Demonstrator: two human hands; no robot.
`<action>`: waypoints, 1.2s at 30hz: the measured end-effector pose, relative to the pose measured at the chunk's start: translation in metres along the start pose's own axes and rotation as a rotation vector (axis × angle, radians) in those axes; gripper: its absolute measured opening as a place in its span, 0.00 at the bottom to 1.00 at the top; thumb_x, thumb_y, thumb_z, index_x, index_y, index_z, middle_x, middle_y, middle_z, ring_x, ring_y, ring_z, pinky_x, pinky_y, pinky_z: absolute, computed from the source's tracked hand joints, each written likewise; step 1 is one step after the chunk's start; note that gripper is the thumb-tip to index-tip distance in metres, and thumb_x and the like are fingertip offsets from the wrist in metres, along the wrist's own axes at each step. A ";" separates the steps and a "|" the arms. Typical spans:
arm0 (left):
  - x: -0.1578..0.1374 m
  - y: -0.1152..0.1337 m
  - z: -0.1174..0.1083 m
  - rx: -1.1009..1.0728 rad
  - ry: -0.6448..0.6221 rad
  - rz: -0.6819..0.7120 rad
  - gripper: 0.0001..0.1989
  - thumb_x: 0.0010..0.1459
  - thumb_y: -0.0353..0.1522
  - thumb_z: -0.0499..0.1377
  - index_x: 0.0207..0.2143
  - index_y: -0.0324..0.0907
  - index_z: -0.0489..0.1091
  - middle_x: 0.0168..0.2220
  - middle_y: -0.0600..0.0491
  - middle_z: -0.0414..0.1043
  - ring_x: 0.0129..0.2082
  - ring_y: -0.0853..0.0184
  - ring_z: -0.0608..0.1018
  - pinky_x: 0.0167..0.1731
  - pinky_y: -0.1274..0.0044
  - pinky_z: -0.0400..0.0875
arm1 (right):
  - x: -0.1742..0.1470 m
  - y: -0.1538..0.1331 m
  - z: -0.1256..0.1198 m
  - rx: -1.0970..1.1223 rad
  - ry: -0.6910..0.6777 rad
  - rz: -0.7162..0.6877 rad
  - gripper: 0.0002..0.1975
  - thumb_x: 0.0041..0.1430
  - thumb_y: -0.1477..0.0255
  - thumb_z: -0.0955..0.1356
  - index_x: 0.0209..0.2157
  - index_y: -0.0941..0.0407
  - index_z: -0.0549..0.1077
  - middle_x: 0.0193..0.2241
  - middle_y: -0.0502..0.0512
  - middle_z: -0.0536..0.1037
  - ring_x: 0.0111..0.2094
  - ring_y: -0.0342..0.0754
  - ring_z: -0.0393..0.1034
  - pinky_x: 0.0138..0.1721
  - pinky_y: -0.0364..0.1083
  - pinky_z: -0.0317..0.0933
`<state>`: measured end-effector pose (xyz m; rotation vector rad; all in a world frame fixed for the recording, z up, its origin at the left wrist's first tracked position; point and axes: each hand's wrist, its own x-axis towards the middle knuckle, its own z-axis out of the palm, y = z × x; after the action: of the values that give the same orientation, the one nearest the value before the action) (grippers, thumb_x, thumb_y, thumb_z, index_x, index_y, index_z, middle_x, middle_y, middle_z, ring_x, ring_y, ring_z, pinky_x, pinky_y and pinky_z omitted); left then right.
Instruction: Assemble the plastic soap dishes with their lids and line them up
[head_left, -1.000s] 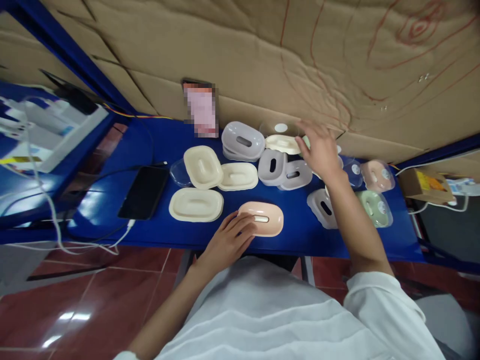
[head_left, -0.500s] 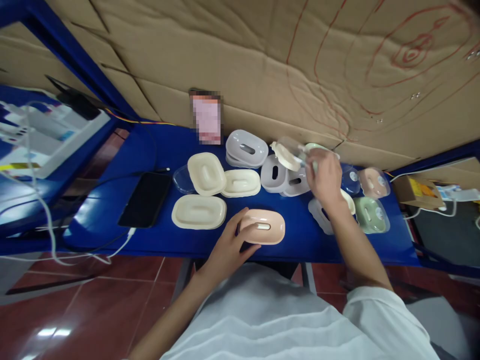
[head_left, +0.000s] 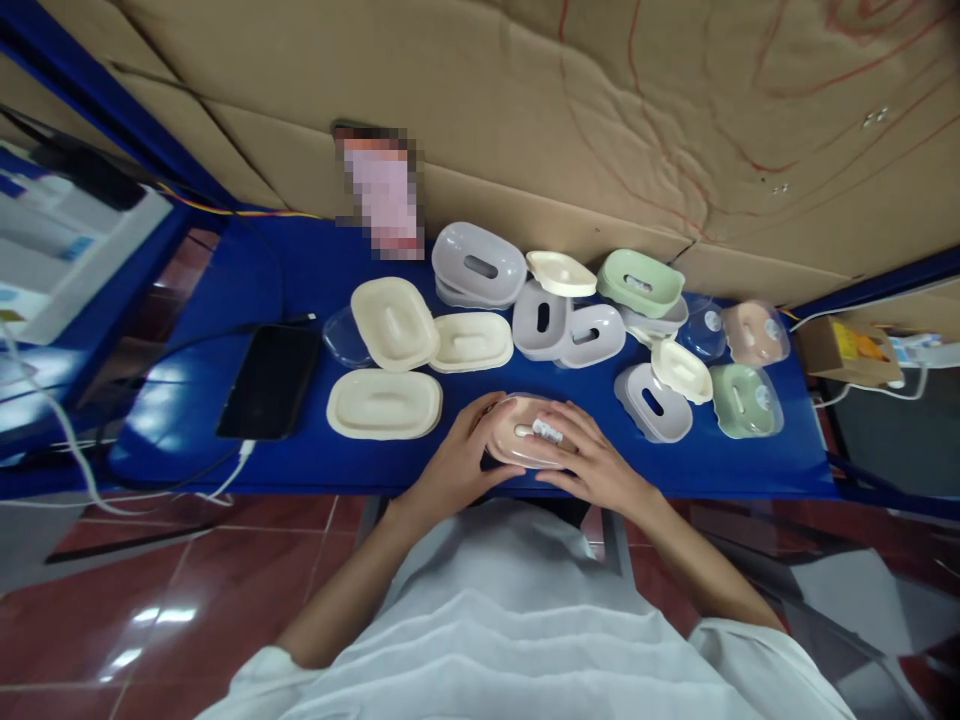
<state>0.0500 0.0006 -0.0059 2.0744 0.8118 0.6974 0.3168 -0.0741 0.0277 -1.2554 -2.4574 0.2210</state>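
Blue table [head_left: 720,465] backed by cardboard [head_left: 480,110], with a peach dish [head_left: 514,450] held at the front edge.
The dish, topped by a clear cover [head_left: 525,408] with a white label [head_left: 547,430], is gripped at its left end by the half-curled left hand [head_left: 465,455]; its covered right end is clasped by the right hand [head_left: 596,460], fingers bent and slightly spread. Cream pieces [head_left: 384,405] are laid to the left, beside a black phone [head_left: 268,380]; grey dishes [head_left: 480,245] are grouped behind.
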 end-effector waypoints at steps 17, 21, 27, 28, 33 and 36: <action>-0.001 -0.005 -0.005 -0.048 -0.034 -0.021 0.44 0.62 0.39 0.73 0.73 0.52 0.55 0.72 0.41 0.62 0.74 0.51 0.67 0.71 0.55 0.67 | 0.005 0.010 0.008 -0.044 -0.021 -0.085 0.28 0.70 0.62 0.73 0.69 0.42 0.71 0.72 0.57 0.66 0.77 0.65 0.52 0.73 0.71 0.56; -0.001 -0.001 -0.007 -0.043 -0.044 -0.016 0.46 0.63 0.38 0.72 0.75 0.54 0.51 0.74 0.40 0.59 0.75 0.49 0.64 0.71 0.53 0.66 | 0.003 0.006 0.011 -0.040 -0.008 0.002 0.28 0.69 0.63 0.74 0.68 0.46 0.71 0.74 0.61 0.63 0.77 0.65 0.52 0.69 0.65 0.66; -0.004 0.005 -0.010 -0.019 -0.035 -0.047 0.46 0.66 0.41 0.69 0.77 0.54 0.48 0.77 0.39 0.53 0.76 0.48 0.63 0.70 0.53 0.69 | -0.033 0.040 -0.052 -0.224 0.332 0.088 0.39 0.60 0.62 0.79 0.70 0.41 0.68 0.67 0.62 0.72 0.68 0.69 0.67 0.66 0.70 0.67; -0.004 0.005 -0.010 -0.015 -0.040 -0.055 0.44 0.67 0.40 0.68 0.77 0.54 0.48 0.76 0.40 0.53 0.76 0.49 0.63 0.70 0.54 0.69 | -0.046 0.061 -0.072 -0.300 0.433 0.162 0.39 0.58 0.61 0.80 0.69 0.39 0.70 0.66 0.63 0.73 0.67 0.71 0.69 0.65 0.71 0.67; -0.002 0.006 -0.012 0.003 -0.062 -0.060 0.39 0.70 0.38 0.65 0.76 0.53 0.51 0.75 0.41 0.56 0.75 0.52 0.65 0.70 0.57 0.70 | -0.117 0.208 -0.157 -0.624 0.775 0.740 0.41 0.56 0.47 0.78 0.63 0.58 0.78 0.61 0.86 0.73 0.65 0.72 0.69 0.64 0.66 0.62; -0.001 0.006 -0.012 0.012 -0.072 -0.053 0.35 0.71 0.37 0.64 0.75 0.53 0.54 0.74 0.42 0.58 0.72 0.54 0.70 0.68 0.59 0.73 | -0.138 0.272 -0.171 -0.539 0.740 1.069 0.34 0.57 0.50 0.78 0.55 0.61 0.81 0.58 0.87 0.74 0.64 0.72 0.70 0.62 0.67 0.61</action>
<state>0.0431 0.0027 0.0051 2.0691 0.8296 0.5869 0.6612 -0.0290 0.0676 -2.2451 -1.0742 -0.5787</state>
